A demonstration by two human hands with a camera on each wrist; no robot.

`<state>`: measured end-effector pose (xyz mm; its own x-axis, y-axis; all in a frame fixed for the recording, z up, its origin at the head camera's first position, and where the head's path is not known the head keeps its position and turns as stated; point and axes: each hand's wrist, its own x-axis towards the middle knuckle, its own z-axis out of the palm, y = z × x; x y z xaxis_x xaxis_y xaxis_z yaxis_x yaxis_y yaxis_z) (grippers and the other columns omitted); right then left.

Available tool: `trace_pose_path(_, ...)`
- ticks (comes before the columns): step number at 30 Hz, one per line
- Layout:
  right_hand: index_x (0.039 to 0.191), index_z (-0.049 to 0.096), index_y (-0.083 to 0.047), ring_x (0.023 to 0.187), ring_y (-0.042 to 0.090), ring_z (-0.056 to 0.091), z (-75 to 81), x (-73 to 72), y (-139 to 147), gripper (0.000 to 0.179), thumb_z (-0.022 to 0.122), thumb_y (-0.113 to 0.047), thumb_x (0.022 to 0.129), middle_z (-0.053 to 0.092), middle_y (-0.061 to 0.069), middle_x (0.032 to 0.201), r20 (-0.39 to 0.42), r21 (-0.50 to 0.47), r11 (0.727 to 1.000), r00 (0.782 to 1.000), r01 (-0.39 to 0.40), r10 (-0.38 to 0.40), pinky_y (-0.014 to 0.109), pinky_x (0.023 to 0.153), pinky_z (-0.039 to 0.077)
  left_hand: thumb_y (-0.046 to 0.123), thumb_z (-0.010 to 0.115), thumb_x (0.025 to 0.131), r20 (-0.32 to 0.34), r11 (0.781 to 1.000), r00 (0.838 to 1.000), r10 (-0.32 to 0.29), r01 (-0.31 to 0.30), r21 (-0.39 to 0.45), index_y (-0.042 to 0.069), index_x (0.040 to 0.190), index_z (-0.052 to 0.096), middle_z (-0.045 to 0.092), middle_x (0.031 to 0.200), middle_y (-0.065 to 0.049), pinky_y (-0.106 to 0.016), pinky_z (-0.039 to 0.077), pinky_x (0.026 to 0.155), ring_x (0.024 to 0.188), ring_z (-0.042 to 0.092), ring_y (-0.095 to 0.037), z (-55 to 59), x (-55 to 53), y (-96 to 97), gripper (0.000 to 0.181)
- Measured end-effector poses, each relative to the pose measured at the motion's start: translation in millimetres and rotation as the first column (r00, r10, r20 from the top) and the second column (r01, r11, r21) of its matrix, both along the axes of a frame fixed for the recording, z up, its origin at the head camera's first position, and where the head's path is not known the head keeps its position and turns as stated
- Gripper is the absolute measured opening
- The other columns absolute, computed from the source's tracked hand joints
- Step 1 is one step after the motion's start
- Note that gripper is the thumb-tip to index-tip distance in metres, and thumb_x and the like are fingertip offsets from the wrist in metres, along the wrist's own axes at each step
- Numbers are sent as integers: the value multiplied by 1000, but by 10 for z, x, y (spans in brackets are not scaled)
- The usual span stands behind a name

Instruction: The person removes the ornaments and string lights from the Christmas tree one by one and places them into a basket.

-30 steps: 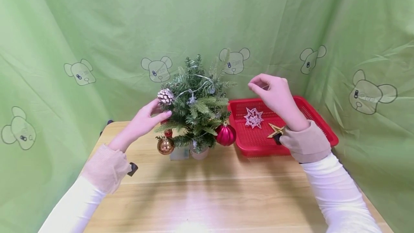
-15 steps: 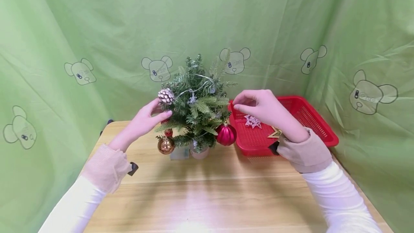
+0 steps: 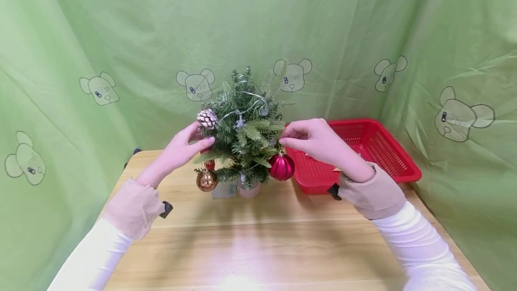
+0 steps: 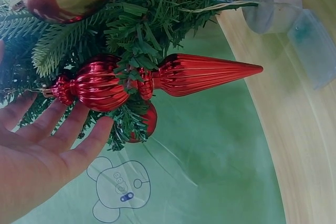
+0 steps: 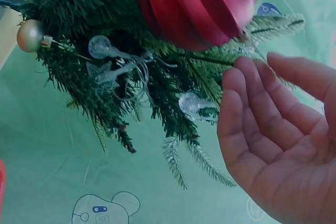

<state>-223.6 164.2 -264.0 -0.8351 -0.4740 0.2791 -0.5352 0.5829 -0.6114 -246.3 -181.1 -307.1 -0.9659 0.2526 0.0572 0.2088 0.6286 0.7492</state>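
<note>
A small Christmas tree stands in a pale pot. On its left side my left hand touches it, the straight fingers against a long red finial-shaped bauble in the left wrist view. A frosted pinecone hangs above that hand and a gold bauble below it. My right hand is at the tree's right side, just over a ribbed red ball bauble. In the right wrist view its loosely bent fingers and thumb stand slightly apart by the bauble's thin cord.
A red plastic basket stands right of the tree, partly covered by my right hand and forearm. Clear fairy lights run among the branches. A small flat clear piece lies by the pot on the wooden table. Green cloth surrounds it.
My right hand has come down and left from above the basket to the top of the red ball bauble, covering the silver and gold stars in the basket. My left hand has stayed put.
</note>
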Motion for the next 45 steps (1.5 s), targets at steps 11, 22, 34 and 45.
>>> trace_pose_path(11, 93, 74, -11, 73, 9, 66, 95, 54, -7, 7, 71, -16, 89, 74, 2, 80, -55, -28, 999, 998, 38, -40, 22, 69, 54, 45, 59, 94, 5, 1000, 1000, -3, 3, 10, 1, 154, 11, 31, 155, -25, -53, 30, 116, 140, 38, -39, 8, 13, 7, 90)
trace_pose_path(22, 91, 74, -12, 73, 5, 65, 268, 78, 9, 5, 71, -16, 89, 74, 3, 82, -120, -46, 996, 990, 74, -79, 17, 70, 54, 44, 60, 94, 7, 1000, 1000, 1, -1, 12, 0, 154, 11, 31, 154, -26, -54, 29, 117, 140, 38, -39, 20, 12, 8, 89)
trace_pose_path(34, 92, 73, -9, 73, 2, 64, 414, 132, -3, 7, 69, -14, 91, 73, 6, 86, -160, -77, 993, 982, 89, -101, 14, 71, 53, 45, 60, 94, 3, 1000, 1000, -3, 3, 18, 1, 154, 12, 32, 154, -26, -54, 29, 117, 140, 38, -39, 7, 6, -2, 89)
trace_pose_path(45, 95, 73, -7, 76, -1, 64, 538, 213, 31, 10, 68, -14, 91, 74, 8, 90, -195, -131, 985, 971, 117, -141, 12, 72, 52, 44, 60, 94, -3, 1000, 1000, -3, 3, 16, 2, 155, 12, 33, 154, -25, -53, 30, 117, 140, 38, -39, -8, -2, -6, 88)
